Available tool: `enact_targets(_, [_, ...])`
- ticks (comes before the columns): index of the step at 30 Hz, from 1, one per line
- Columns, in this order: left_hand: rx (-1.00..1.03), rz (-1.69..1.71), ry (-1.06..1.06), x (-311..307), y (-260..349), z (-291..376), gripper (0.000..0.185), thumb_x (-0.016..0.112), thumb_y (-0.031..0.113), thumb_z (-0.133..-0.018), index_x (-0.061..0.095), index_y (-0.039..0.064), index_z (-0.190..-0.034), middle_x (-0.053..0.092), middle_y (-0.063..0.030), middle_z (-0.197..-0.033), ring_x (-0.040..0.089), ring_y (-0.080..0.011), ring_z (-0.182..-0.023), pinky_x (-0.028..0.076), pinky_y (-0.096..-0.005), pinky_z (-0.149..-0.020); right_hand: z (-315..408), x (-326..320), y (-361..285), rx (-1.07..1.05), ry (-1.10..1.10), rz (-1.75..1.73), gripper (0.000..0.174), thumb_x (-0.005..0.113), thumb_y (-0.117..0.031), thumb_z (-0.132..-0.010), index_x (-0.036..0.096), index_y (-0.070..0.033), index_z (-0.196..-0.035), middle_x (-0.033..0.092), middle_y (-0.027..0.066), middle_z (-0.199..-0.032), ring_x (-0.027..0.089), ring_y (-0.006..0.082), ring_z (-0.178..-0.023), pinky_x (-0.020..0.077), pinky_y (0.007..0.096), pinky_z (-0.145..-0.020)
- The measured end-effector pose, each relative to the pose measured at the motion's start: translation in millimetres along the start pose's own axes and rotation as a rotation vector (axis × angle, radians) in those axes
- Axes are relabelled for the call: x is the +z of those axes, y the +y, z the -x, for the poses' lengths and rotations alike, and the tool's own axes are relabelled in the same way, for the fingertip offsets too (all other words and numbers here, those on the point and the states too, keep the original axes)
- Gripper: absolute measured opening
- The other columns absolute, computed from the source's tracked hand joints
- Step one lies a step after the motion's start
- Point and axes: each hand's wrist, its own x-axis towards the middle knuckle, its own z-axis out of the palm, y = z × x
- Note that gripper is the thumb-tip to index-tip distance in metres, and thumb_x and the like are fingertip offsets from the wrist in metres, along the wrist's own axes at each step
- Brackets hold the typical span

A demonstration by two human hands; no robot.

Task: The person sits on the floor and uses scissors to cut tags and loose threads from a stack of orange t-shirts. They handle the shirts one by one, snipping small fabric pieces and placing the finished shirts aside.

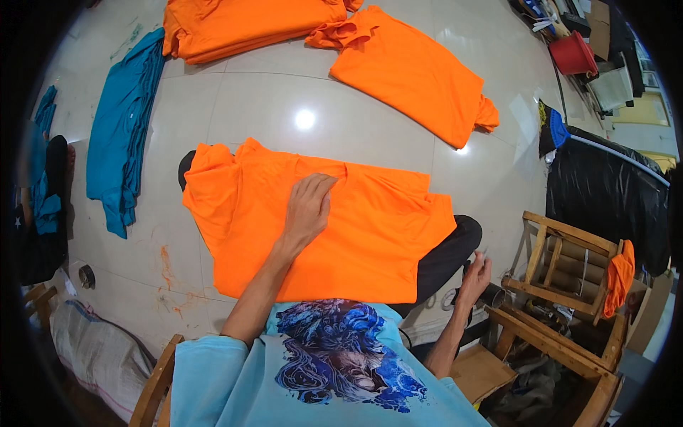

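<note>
An orange T-shirt (341,235) lies spread over my crossed legs, its round neckline towards the far side and its sleeves at the left and right. At the neckline, my left hand (310,208) has its fingertips drawn together on the collar fabric. Off the shirt, beyond my right knee, my right hand (476,275) is raised with bent fingers near a wooden frame. Something small, thin and blurred shows at its fingertips; what it is cannot be told.
Folded orange shirts (405,80) and a second orange stack (251,26) lie ahead on the tiled floor. Folded teal garments (125,123) are at left, near another person's dark-clothed leg (56,187). Wooden frames (555,341) and a black plastic-covered bundle (603,187) stand at right.
</note>
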Motion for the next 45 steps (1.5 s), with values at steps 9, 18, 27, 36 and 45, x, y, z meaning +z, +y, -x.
enact_targets(9, [0.054,-0.455,-0.114,22.0,-13.0,-3.3,0.033,0.059,0.016,-0.099,0.062,0.004,-0.129,0.062,-0.0088,-0.136,0.052,-0.0258,-0.131,0.035,-0.046,-0.113,51.1,149.9,-112.0,-0.356,-0.512,0.318,0.035,0.061,-0.033,-0.104,0.061,0.0,-0.095,0.062,0.017,-0.07,0.059,0.0244,-0.062,0.0423,0.041,-0.058])
enact_targets(18, [-0.013,-0.105,-0.12,4.6,-10.4,-8.3,0.032,0.058,0.012,-0.097,0.063,0.004,-0.128,0.059,-0.0132,-0.141,0.049,-0.0322,-0.137,0.035,-0.0473,-0.115,57.7,138.2,-100.0,-0.315,-0.588,0.61,0.05,0.069,-0.05,-0.094,0.059,-0.001,-0.101,0.067,0.0235,-0.08,0.068,0.0442,-0.079,0.0494,0.0546,-0.069])
enact_targets(27, [-0.569,-0.433,0.326,-122.6,18.9,133.7,0.07,0.062,0.021,-0.101,0.027,-0.004,-0.156,0.028,-0.0272,-0.16,0.027,-0.0422,-0.148,0.025,-0.0549,-0.121,92.0,45.4,-62.6,-0.166,-0.44,0.62,0.063,0.085,-0.053,-0.08,0.058,0.004,-0.086,0.063,0.0217,-0.067,0.066,0.0379,-0.063,0.0489,0.0474,-0.06])
enact_targets(36, [-1.07,0.765,0.328,-155.1,21.0,156.3,0.053,0.071,0.027,-0.099,0.055,-0.008,-0.136,0.07,-0.0147,-0.12,0.069,-0.0213,-0.104,0.053,-0.0331,-0.097,91.6,53.5,-23.8,0.023,-0.462,0.196,0.049,0.087,-0.03,-0.08,0.061,0.005,-0.102,0.067,0.0099,-0.089,0.055,0.0158,-0.071,0.0491,0.0325,-0.067])
enact_targets(45, [-0.752,1.43,0.434,-164.1,28.9,106.6,0.044,0.065,0.026,-0.097,0.06,-0.002,-0.13,0.069,-0.012,-0.126,0.067,-0.0236,-0.115,0.054,-0.0382,-0.101,70.6,15.8,-126.8,-0.209,-0.488,-0.359,0.034,0.071,-0.01,-0.095,0.065,0.004,-0.125,0.066,0.0111,-0.124,0.061,0.0201,-0.117,0.0496,0.0339,-0.103])
